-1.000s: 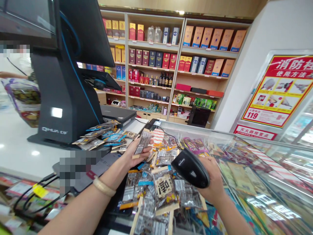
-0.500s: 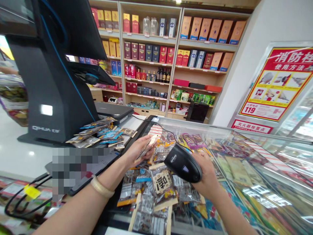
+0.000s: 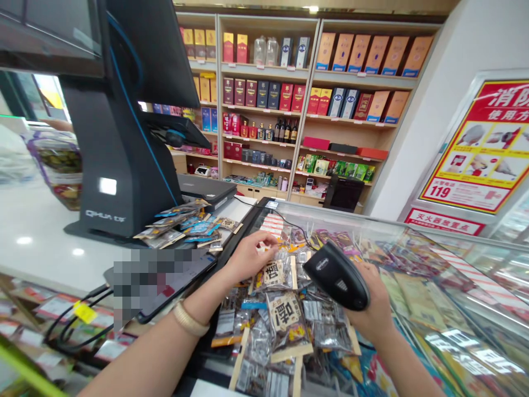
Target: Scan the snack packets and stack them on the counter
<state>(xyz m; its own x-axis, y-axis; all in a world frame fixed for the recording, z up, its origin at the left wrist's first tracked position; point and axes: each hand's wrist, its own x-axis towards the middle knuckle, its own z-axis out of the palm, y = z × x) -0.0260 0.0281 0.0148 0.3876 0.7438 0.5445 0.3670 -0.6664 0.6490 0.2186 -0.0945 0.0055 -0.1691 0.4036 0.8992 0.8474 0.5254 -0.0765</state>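
Tall wooden shelves (image 3: 343, 134) filled with boxes and bottles line the back of a shop, beside a pale wall (image 3: 446, 60). In front stretches a glass worktop (image 3: 372, 216) with bags of snacks visible under the glass, and to the left of it a white worktop (image 3: 37, 251). A big dark till (image 3: 119, 160) stands on the white one, with a flat dark box (image 3: 212, 190) behind its foot and a purple-edged bag (image 3: 60, 160) on its far left side. A red and yellow poster (image 3: 479, 146) hangs on the wall at the right.

A pile of small packets (image 3: 258, 344) lies on the near left part of the glass worktop, between the person's forearms; a second heap of packets (image 3: 182, 226) lies at the till's foot. The right hand (image 3: 375, 300) has its fingers wrapped round a black scanner (image 3: 338, 277), tilted above the right side of the pile, its cable (image 3: 296, 225) running away behind. The left hand (image 3: 252, 258) is over the pile's far left side, fingers bent and partly open; whether the fingertips grip anything cannot be told. One packet with a tan label (image 3: 273, 274) lies just below it. A pale bangle (image 3: 190, 320) circles the left wrist.
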